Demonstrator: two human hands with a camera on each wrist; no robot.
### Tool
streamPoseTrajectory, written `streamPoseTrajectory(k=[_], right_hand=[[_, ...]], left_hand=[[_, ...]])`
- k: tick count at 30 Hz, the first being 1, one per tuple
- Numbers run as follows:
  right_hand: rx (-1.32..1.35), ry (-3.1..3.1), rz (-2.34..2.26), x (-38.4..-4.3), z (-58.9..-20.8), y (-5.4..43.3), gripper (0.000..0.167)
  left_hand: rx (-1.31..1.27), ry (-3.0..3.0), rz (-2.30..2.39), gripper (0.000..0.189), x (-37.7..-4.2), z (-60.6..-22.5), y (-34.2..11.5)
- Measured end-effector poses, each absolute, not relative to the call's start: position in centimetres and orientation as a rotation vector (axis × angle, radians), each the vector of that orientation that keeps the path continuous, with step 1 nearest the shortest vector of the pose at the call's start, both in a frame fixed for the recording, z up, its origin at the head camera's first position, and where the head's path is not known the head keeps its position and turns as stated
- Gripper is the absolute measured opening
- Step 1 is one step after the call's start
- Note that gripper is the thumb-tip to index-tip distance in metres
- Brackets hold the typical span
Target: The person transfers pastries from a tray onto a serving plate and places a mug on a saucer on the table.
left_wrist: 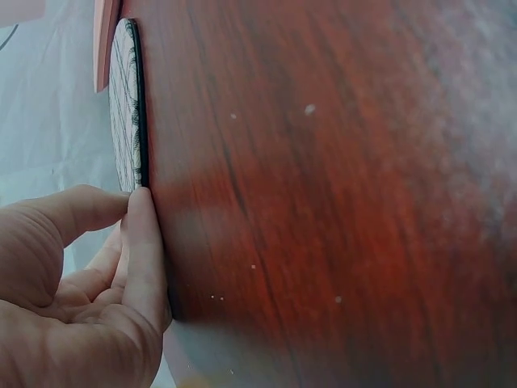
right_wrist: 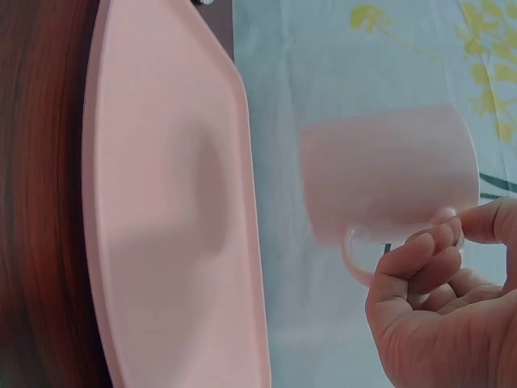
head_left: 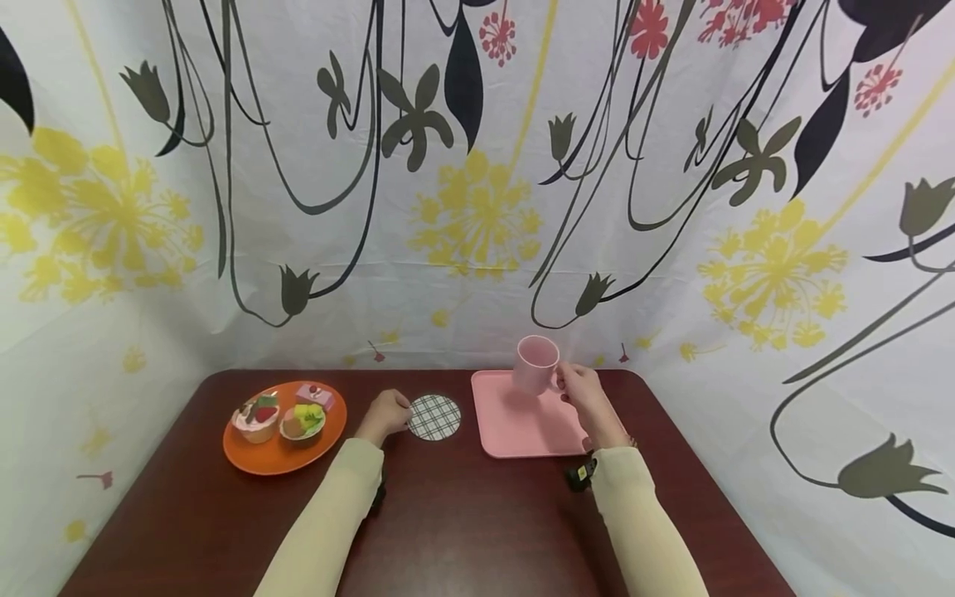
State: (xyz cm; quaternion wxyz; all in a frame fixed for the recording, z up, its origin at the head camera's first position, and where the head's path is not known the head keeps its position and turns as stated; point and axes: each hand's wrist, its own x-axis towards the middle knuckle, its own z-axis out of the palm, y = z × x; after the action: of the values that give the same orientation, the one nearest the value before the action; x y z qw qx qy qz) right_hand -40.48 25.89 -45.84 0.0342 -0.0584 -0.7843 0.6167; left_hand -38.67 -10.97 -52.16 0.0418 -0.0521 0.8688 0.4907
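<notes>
My right hand [head_left: 585, 394] grips a pink mug [head_left: 531, 369] by its handle, its mouth upward. In the right wrist view the mug [right_wrist: 388, 170] hangs above the pink tray [right_wrist: 161, 105], with a gap between them and its shadow on the tray. At the left edge of a round white coaster [head_left: 435, 417] with a dark grid pattern, my left hand [head_left: 388, 413] pinches the rim between thumb and forefinger. The left wrist view shows the coaster [left_wrist: 125, 105] edge-on, thin with a dark underside, flat along the wooden table.
An orange plate [head_left: 283, 460] at the left holds a cupcake [head_left: 257, 421], a fruit tart [head_left: 302, 421] and a pink cake slice [head_left: 316, 395]. Behind the dark wooden table [head_left: 477, 514] hangs a floral cloth [head_left: 477, 315]. The tray lies right of the coaster.
</notes>
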Motion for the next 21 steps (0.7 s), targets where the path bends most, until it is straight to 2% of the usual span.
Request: streamPoseTrajectory(k=[21], right_hand=[[-0.097, -2.42, 1.981, -40.4, -47.0, 21.4, 0.024]], left_hand=[[-0.171, 2.678, 1.468, 0.019, -38.9, -52.6, -10.9]])
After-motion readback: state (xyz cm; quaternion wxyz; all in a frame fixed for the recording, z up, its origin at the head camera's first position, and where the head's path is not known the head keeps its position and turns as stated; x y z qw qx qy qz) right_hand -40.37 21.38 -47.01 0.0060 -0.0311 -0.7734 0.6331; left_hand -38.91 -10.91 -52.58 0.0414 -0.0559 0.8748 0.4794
